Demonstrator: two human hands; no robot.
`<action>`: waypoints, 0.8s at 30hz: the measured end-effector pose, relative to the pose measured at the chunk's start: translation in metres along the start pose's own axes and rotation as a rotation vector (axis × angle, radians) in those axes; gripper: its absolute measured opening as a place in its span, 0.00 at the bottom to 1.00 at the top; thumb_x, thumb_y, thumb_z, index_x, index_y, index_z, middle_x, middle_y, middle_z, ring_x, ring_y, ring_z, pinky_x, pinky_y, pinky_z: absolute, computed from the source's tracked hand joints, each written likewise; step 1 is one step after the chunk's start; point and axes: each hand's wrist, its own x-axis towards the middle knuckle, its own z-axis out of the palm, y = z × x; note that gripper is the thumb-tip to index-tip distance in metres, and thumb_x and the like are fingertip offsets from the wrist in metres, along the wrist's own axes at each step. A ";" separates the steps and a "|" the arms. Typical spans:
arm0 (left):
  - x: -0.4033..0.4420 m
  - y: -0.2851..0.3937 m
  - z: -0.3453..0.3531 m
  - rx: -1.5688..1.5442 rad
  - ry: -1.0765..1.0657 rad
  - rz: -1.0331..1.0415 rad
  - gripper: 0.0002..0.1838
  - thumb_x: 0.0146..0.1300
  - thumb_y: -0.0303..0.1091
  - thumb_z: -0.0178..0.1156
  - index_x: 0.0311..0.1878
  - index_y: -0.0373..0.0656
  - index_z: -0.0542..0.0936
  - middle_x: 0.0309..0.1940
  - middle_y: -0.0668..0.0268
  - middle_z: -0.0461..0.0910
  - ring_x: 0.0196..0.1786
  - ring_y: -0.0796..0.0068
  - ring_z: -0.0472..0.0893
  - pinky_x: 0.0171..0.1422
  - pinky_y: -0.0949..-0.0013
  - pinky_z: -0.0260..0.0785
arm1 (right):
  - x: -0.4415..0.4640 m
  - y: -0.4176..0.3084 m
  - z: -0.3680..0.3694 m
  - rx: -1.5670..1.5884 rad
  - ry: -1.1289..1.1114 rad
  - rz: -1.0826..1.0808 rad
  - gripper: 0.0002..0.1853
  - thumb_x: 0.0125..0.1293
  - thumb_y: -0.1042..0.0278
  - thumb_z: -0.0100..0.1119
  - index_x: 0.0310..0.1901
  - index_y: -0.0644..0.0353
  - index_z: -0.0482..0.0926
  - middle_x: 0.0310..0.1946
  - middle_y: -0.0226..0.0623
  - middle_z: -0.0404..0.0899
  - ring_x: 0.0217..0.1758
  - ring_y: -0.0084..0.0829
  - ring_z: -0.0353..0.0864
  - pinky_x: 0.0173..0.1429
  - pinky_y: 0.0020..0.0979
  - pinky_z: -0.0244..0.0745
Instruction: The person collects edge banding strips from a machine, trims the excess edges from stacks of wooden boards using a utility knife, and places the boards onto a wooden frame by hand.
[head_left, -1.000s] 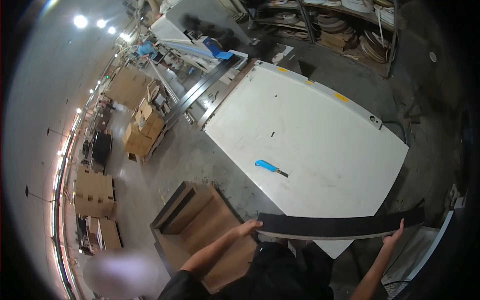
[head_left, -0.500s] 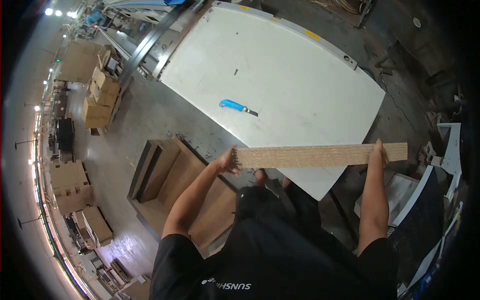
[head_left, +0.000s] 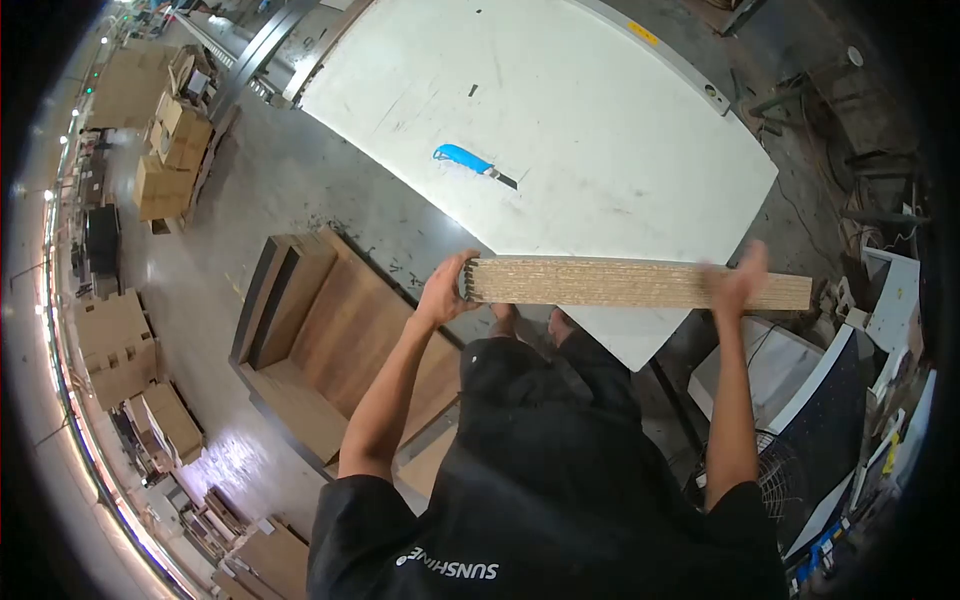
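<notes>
Tan, coarse-grained board (head_left: 590, 284), dark flecks at left end, spans crosswise over near corner of table (head_left: 600, 130); can't tell if touching. Left hand (head_left: 445, 288): fingers curled round left end. Right hand (head_left: 735, 282): blurred near right end, can't tell if fingers grip. Cartons (head_left: 175, 165), grey floor (head_left: 270, 170), wooden box (head_left: 330, 340), then scuffed white table with blue knife (head_left: 462, 157). Floor gap between box and table edge. Board's ends overhang table edges.

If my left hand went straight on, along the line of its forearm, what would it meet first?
Your left hand, holding the end of a long, tan board, would probably meet the near edge of the large white tabletop first; height is unclear, so it may pass above.
</notes>
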 end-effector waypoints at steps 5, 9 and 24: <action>0.023 0.001 -0.006 0.061 0.014 0.055 0.52 0.42 0.34 0.86 0.75 0.50 0.74 0.62 0.55 0.83 0.70 0.44 0.77 0.76 0.47 0.69 | -0.044 -0.134 -0.004 -0.095 -0.483 -0.647 0.60 0.46 0.53 0.91 0.79 0.60 0.66 0.72 0.46 0.73 0.79 0.48 0.68 0.86 0.55 0.54; 0.061 0.007 -0.019 0.081 0.023 0.085 0.51 0.41 0.35 0.86 0.74 0.52 0.74 0.62 0.58 0.83 0.69 0.48 0.77 0.78 0.48 0.66 | -0.038 -0.120 0.027 -0.045 -0.558 -0.557 0.55 0.52 0.56 0.88 0.79 0.61 0.66 0.73 0.47 0.72 0.79 0.48 0.68 0.87 0.55 0.53; 0.083 -0.012 -0.018 0.046 -0.054 0.061 0.55 0.40 0.34 0.87 0.77 0.50 0.72 0.69 0.57 0.81 0.73 0.47 0.75 0.78 0.47 0.67 | -0.055 -0.312 0.101 -0.015 -0.506 -0.628 0.65 0.53 0.34 0.84 0.83 0.65 0.60 0.81 0.49 0.65 0.89 0.47 0.58 0.93 0.53 0.45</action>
